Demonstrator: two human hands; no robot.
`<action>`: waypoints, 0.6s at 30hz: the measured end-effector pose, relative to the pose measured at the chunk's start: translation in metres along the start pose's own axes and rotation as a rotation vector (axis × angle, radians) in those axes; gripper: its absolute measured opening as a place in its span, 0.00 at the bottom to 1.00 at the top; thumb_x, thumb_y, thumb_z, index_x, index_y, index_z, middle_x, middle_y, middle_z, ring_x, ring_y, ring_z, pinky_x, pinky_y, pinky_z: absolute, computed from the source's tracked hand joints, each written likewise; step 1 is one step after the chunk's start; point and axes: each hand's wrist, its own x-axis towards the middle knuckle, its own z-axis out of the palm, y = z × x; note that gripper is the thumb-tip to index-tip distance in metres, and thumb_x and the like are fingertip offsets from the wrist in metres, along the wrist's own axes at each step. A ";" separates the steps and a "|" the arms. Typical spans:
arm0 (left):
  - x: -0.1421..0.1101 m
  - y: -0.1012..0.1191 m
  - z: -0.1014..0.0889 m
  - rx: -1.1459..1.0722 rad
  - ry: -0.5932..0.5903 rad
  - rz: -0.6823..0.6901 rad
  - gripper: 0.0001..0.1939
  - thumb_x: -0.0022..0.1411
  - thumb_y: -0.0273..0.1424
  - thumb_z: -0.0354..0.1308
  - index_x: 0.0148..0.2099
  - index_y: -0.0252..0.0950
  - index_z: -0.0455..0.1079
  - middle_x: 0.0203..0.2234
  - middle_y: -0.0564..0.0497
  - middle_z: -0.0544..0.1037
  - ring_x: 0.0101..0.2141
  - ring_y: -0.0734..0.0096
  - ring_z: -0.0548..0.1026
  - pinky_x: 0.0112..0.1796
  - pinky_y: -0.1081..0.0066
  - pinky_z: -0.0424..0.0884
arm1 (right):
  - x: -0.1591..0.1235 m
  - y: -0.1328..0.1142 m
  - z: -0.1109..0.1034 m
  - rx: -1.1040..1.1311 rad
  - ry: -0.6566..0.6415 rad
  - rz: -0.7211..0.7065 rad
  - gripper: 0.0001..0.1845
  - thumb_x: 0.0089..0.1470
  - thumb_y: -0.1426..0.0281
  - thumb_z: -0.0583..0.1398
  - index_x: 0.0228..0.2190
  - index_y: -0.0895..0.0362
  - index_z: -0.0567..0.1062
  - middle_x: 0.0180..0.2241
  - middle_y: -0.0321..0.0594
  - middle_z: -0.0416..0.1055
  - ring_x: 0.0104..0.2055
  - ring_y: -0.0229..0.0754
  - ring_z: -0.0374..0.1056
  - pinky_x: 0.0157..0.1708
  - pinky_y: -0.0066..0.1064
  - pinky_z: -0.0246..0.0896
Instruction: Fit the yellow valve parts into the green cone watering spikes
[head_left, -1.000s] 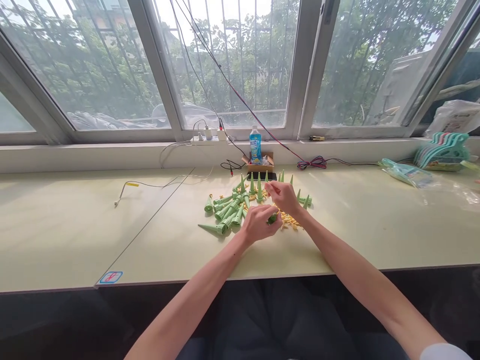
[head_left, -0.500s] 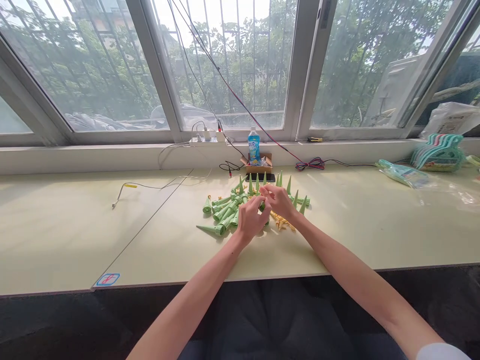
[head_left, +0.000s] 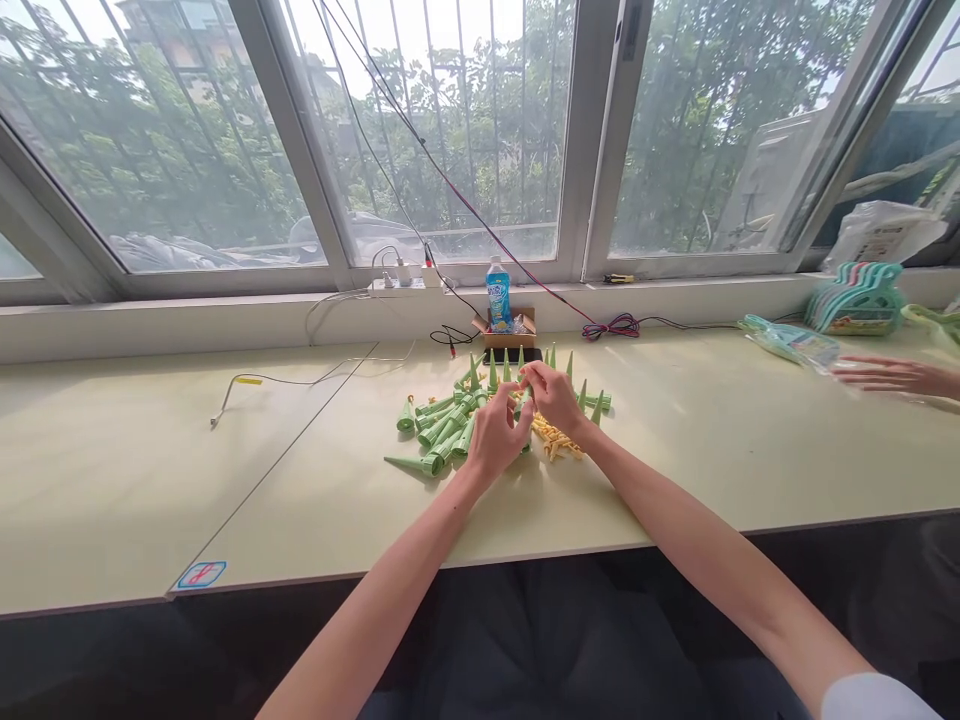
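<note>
Over a heap of parts on the table, my left hand [head_left: 496, 432] is closed around a green plastic spike [head_left: 523, 402], largely covered by my fingers. Just above it, my right hand [head_left: 553, 398] pinches at the spike's upper end; whatever sits between those fingertips is too small to make out. Several more green cone-shaped spikes [head_left: 448, 425] lie in a pile left of my hands. Others, such as an upright spike [head_left: 493, 372], stand point up behind them. Small yellow plastic pieces [head_left: 556, 440] are heaped beneath my right wrist.
A dark phone [head_left: 512, 355] lies behind the spikes, before a small cardboard box [head_left: 510, 340] with a blue-labelled bottle [head_left: 498, 295]. Cables [head_left: 611, 326] run along the sill. At right, another person's hand [head_left: 892, 376] reaches near plastic bags [head_left: 795, 342] and teal hangers [head_left: 855, 300].
Another person's hand has come in at the right edge by the bags. My hands stay together at the spike, with the fingers slightly shifted. The whole view has turned a little.
</note>
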 end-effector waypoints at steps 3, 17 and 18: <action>0.000 -0.003 0.000 0.015 -0.026 0.010 0.14 0.63 0.34 0.54 0.50 0.39 0.61 0.26 0.57 0.72 0.21 0.76 0.67 0.26 0.75 0.64 | 0.001 0.002 -0.001 0.005 0.024 0.004 0.17 0.66 0.59 0.47 0.36 0.56 0.70 0.28 0.37 0.74 0.17 0.33 0.60 0.23 0.27 0.57; 0.000 -0.003 -0.001 0.157 -0.069 -0.016 0.15 0.59 0.30 0.57 0.49 0.37 0.63 0.26 0.54 0.71 0.28 0.69 0.72 0.32 0.71 0.66 | 0.000 -0.002 -0.001 -0.027 0.001 -0.033 0.11 0.62 0.63 0.52 0.39 0.56 0.70 0.28 0.37 0.71 0.23 0.36 0.66 0.25 0.27 0.59; 0.001 -0.003 0.000 0.156 -0.068 -0.017 0.15 0.59 0.30 0.57 0.49 0.37 0.63 0.26 0.54 0.72 0.28 0.69 0.72 0.32 0.71 0.66 | 0.000 -0.002 -0.001 -0.021 -0.002 -0.036 0.10 0.61 0.65 0.53 0.40 0.56 0.70 0.28 0.37 0.71 0.24 0.36 0.67 0.26 0.27 0.60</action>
